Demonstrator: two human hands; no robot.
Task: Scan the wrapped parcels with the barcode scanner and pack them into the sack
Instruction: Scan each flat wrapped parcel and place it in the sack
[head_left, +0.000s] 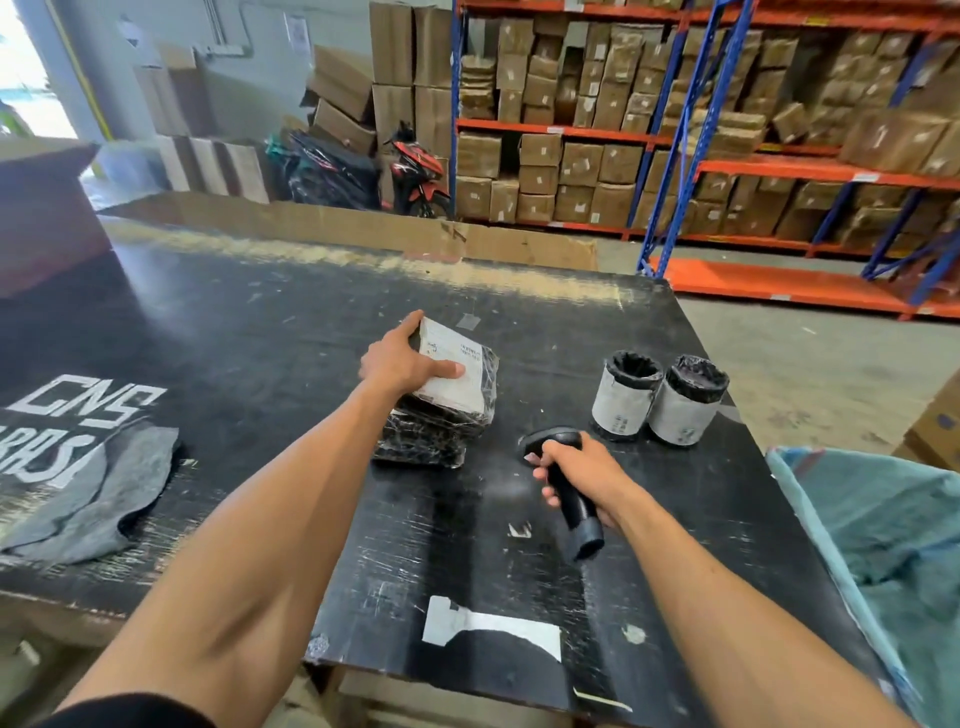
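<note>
A small stack of black wrapped parcels (434, 431) lies in the middle of the black table (249, 332). The top parcel (462, 379) has a white label and is tilted up; my left hand (402, 358) grips its left edge. My right hand (584, 473) holds a black barcode scanner (563, 478) by the handle, just right of the stack, its head pointing left toward the parcels. Two cylindrical parcels (660, 400) with white labels stand upright further right. The teal sack (893, 525) hangs open beside the table's right edge.
A grey cloth (98, 499) lies at the table's left. A white label scrap (488, 626) is stuck near the front edge. Flat cardboard (337, 223) lines the far edge; a brown box (36, 208) stands at far left. Shelves of cartons (701, 130) fill the background.
</note>
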